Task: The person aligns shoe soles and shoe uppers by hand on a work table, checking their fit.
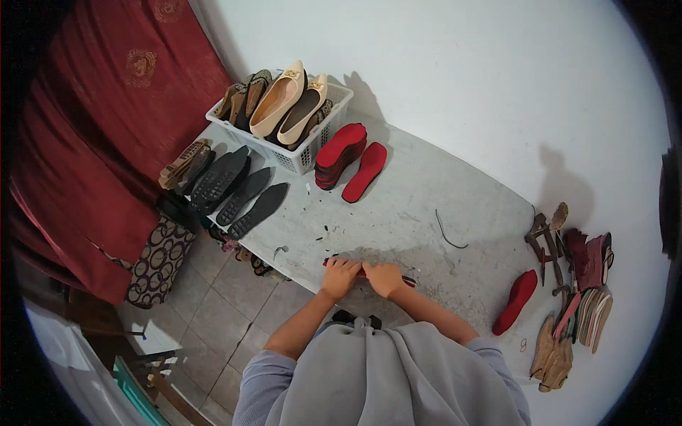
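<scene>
Both my hands are at the near edge of the table, side by side over a red insole [408, 281] with a dark edge. My left hand [341, 276] has its fingers curled over the insole's left part. Beside it, my right hand [383, 279] is closed around the middle of the same piece, thumb side toward the left hand. Most of the insole is hidden beneath my fingers; only its ends and a strip between the hands show. Off to the right lies a single red insole [516, 302]. Farther back, a stack of red insoles [339, 155] stands beside another red one [365, 172].
A white basket [302, 157] holds beige and patterned flat shoes. Black soles [241, 193] lie along the table's [419, 177] left edge. On the right sit hand tools [550, 245], wooden shoe lasts [551, 358] and layered strips [593, 319]. Dark scraps and a thin cord [447, 234] are scattered mid-table.
</scene>
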Tool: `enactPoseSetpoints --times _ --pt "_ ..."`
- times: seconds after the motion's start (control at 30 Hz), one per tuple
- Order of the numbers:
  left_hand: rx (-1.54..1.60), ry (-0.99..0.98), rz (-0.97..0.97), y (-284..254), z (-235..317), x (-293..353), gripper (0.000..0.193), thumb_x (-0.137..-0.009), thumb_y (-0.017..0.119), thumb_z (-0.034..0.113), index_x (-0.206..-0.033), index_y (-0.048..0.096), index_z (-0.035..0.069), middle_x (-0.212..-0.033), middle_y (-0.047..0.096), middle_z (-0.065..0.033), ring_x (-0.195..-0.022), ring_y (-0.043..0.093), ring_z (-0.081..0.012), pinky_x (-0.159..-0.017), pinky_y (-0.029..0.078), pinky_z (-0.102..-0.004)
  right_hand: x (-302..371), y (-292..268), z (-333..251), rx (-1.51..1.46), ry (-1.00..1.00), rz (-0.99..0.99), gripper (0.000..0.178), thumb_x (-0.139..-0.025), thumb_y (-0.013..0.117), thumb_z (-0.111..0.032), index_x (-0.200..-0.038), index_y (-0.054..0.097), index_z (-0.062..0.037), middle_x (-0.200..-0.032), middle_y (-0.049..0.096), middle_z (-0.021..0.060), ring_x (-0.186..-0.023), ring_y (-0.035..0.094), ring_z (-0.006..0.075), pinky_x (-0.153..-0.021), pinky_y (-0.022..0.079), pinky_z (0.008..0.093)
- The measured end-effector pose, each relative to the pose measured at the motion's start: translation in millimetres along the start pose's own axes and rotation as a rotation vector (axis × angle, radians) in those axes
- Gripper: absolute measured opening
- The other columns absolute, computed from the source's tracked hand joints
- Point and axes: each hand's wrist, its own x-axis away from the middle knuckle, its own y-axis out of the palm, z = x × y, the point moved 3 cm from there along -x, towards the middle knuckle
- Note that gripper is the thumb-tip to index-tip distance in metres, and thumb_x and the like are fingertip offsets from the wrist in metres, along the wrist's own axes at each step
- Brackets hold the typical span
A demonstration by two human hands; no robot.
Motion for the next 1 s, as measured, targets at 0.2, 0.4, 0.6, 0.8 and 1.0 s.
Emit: enactPoseSetpoints --times 0.2,0.4,0.6,0.8,1.0 --pt "0.144 -0.061 -0.258 -9.2 -6.0 -11.7 0.026 -0.076 0.063 0.024 -0.100 0.060 0.015 -0.092 0.064 -0.0027 -0.091 0.059 -0.0217 -0.082 0.037 -0.0388 -7.0 -13.1 10.3 -0.058 -0.112 -0.058 0.019 -0.079 0.057 -0.022 -0.092 0.054 -0.0084 -0.074 0.064 0.0151 -0.067 0.063 0.0334 -0.058 0.048 0.0456" --pt "0.100 -0.032 -0.315 0.4 -14.2 -15.2 0.028 -0.076 0.064 0.028 -0.101 0.061 0.014 -0.092 0.064 -0.0059 -0.088 0.060 -0.0252 -0.076 0.041 -0.0414 -13.6 -5.8 -8.2 -0.002 -0.043 0.016 0.020 -0.070 0.061 -0.017 -0.086 0.058 -0.0055 -0.078 0.064 0.0140 -0.072 0.064 0.0297 -0.062 0.050 0.0404" --pt "0.207 -0.023 -0.332 -15.8 -24.5 -22.8 0.029 -0.078 0.063 0.028 -0.103 0.061 0.013 -0.092 0.064 -0.0081 -0.089 0.059 -0.0288 -0.075 0.044 -0.0436 -15.8 -11.0 7.9 -0.050 -0.140 0.079 0.024 -0.072 0.061 -0.023 -0.090 0.057 -0.0084 -0.078 0.064 0.0123 -0.069 0.063 0.0298 -0.061 0.049 0.0409" --pt "0.199 -0.065 -0.131 -7.8 -35.3 -5.2 0.032 -0.075 0.067 0.020 -0.103 0.059 0.006 -0.097 0.061 -0.0112 -0.096 0.056 -0.0288 -0.079 0.043 -0.0417 -18.0 -16.4 -0.1 0.006 -0.197 0.172 0.034 -0.080 0.057 -0.043 -0.091 0.055 -0.0117 -0.073 0.062 0.0084 -0.064 0.063 0.0280 -0.058 0.048 0.0409" --pt "0.469 -0.117 -0.124 -9.5 -50.1 -10.0 0.039 -0.070 0.072 0.025 -0.100 0.059 0.005 -0.093 0.061 -0.0135 -0.095 0.055 -0.0305 -0.081 0.043 -0.0420 -15.9 -9.5 -0.3 0.036 -0.179 0.145 0.033 -0.082 0.054 -0.044 -0.087 0.054 -0.0113 -0.073 0.061 0.0085 -0.064 0.062 0.0282 -0.057 0.048 0.0406"
